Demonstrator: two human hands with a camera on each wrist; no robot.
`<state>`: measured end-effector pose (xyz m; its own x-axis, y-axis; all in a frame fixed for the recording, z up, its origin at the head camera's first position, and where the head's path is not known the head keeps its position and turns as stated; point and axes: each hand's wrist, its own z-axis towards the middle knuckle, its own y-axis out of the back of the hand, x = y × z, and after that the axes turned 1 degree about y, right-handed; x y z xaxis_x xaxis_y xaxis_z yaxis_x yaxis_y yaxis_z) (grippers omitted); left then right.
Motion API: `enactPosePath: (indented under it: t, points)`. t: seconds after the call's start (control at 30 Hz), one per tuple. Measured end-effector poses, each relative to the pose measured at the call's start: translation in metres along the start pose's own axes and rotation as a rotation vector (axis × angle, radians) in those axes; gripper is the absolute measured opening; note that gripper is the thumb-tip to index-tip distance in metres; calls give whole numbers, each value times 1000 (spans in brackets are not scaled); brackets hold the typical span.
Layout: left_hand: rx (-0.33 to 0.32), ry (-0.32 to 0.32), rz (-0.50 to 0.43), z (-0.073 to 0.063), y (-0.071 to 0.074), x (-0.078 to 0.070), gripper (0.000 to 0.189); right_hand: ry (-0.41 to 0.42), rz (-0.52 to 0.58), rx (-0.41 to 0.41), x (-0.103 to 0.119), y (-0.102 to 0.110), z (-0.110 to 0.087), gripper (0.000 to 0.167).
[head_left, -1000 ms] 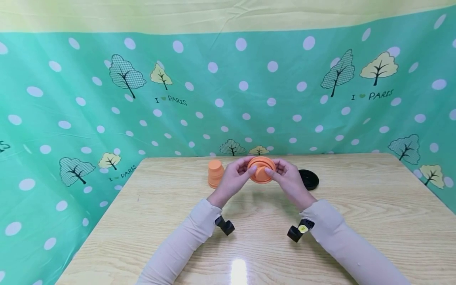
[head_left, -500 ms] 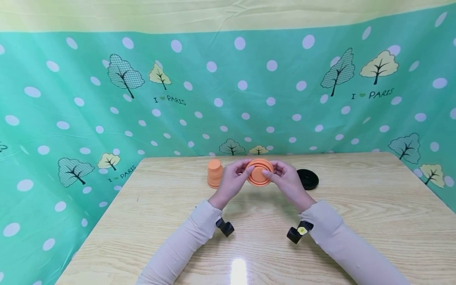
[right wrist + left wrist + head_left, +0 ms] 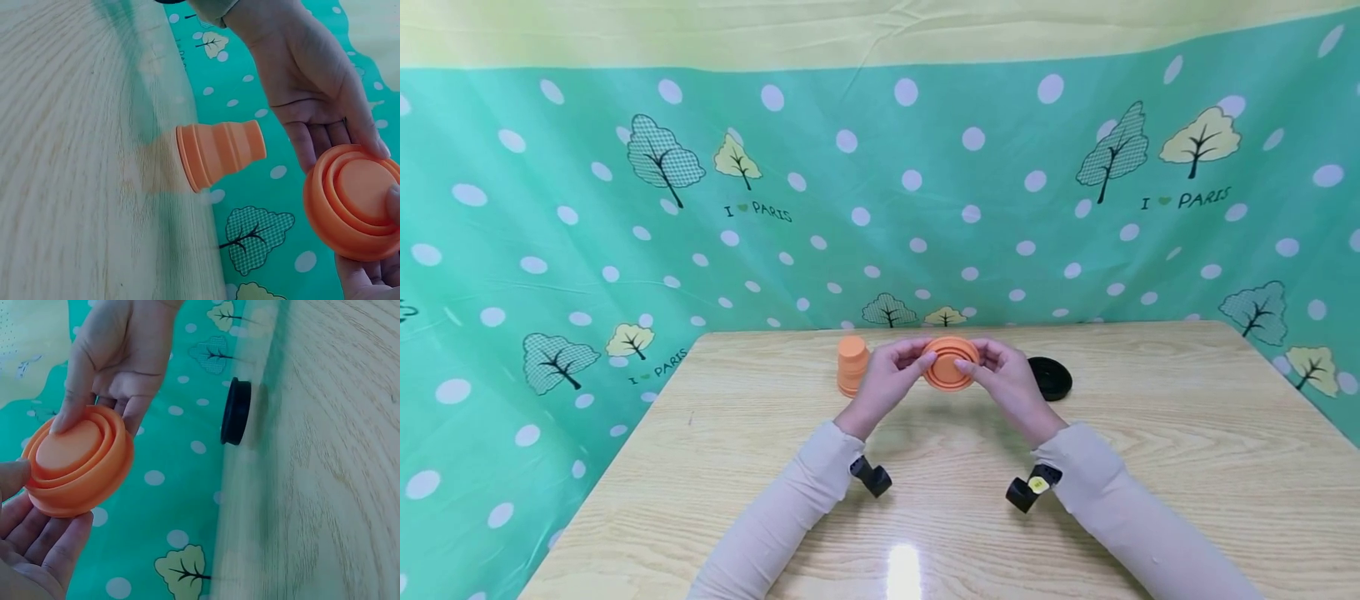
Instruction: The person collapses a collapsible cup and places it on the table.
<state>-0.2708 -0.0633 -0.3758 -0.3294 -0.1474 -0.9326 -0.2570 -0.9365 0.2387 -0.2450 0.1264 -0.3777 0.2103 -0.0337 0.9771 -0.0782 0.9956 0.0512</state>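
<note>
1. Grip: the left hand (image 3: 887, 379) and right hand (image 3: 1011, 383) pinch the ringed orange cup (image 3: 948, 377) from opposite sides.
2. Location: the cup is held above the table (image 3: 955, 517), just right of frame centre.
3. Done: its rings appear fully nested.
4. Not done: the stepped orange cup (image 3: 852, 367), left of centre, stands extended; the black disc (image 3: 1051, 378), right of centre, lies unattached.

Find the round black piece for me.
In the head view, the round black piece lies on the table, just right of the right hand, toward the far edge.
</note>
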Motion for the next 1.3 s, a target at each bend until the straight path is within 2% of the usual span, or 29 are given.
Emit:
enactPosePath:
  t: [0.1, 0.33, 0.5, 0.6, 0.77, 0.97, 1.1, 1.3]
  points:
    - [10, 18, -2, -1, 0, -4, 32, 7, -35, -4, 0, 2, -1, 37]
    - [38, 52, 4, -12, 1, -30, 31, 29, -97, 8, -3, 9, -1, 35]
    - [31, 93, -22, -5, 2, -13, 32, 48, -157, 40, 0, 11, -2, 33]
    - [28, 78, -26, 0, 2, -2, 32, 56, -168, 49, 2, 13, -2, 32]
    - [28, 45, -19, -1, 2, -2, 30, 50, -139, 76, 1, 15, 0, 35]
    - [33, 23, -21, -2, 4, -3, 30, 12, -105, 203, 4, 19, 1, 52]
    - [31, -2, -20, -4, 5, -4, 29, -4, -81, 288, 5, 22, 3, 57]
    - [47, -55, -28, -6, 5, -4, 28, -56, -113, 338, 3, 25, 6, 59]
